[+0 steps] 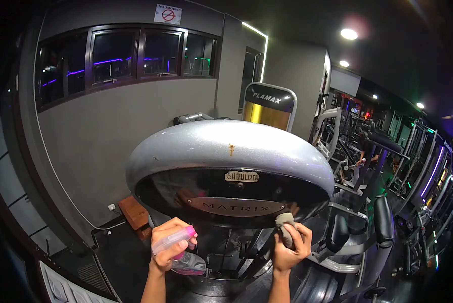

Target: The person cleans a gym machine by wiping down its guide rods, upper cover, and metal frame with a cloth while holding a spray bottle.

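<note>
My left hand [166, 242] is wrapped around a clear spray bottle [190, 264] with a pink and translucent trigger head. The bottle sits in front of the lower left side of a Matrix weight machine's top housing [173, 146]. In my right hand [295, 244] is a bunched grey cloth [286, 223]. Its top edge is against or just in front of the black panel [165, 191], below the right end of the oval maker's plate [236, 206]. Above that plate sits a small worn label [241, 176] with writing.
A padded seat and backrest [383, 221] stand to the right. Behind the housing is a Plamax machine [270, 102]. A brown wooden box [133, 216] lies by the left wall. Farther right, a person [368, 159] is among several gym machines.
</note>
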`<state>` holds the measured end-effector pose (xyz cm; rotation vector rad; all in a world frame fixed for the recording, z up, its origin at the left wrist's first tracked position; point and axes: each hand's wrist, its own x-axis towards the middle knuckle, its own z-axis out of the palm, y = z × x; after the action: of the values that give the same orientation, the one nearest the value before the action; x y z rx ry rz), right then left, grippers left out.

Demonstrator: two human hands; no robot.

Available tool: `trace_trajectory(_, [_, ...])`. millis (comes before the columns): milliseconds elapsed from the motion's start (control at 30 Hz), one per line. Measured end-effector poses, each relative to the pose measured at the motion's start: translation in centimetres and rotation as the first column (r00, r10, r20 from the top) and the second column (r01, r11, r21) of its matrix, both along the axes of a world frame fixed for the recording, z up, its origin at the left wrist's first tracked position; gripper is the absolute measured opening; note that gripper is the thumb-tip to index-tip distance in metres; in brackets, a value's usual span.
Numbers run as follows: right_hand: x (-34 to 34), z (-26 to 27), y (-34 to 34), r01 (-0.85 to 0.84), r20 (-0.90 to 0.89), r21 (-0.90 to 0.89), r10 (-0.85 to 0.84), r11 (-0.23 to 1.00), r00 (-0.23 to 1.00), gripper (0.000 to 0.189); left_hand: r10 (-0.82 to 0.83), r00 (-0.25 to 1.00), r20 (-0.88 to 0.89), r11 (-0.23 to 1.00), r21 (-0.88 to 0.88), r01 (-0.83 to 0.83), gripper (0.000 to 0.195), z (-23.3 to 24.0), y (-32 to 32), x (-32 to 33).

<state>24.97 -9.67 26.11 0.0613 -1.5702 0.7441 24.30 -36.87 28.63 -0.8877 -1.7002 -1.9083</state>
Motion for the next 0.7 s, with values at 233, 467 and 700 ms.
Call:
trace_trajectory(233, [-1.0, -1.1, -7.1, -0.239, 0.024, 0.130, 0.238, 0.962, 0.971, 0.044, -0.070, 0.989, 0.129, 0.997, 0.024, 0.067, 0.043, -0.5, 0.0, 0.7])
trace_trajectory(467, [-1.5, -2.4, -3.5, -0.218, 0.050, 0.252, 0.213, 0.943, 0.976, 0.041, -0.111, 0.976, 0.187, 0.994, 0.040, 0.106, 0.040, -1.5, -1.2, 0.6])
trace_trajectory(700, [-0.1, -2.6, 1.6, 0.084, 0.011, 0.010, -0.084, 0.996, 0.996, 0.042, -0.164, 0.952, 0.258, 0.986, 0.084, 0.147, 0.040, -1.7, -2.0, 0.9])
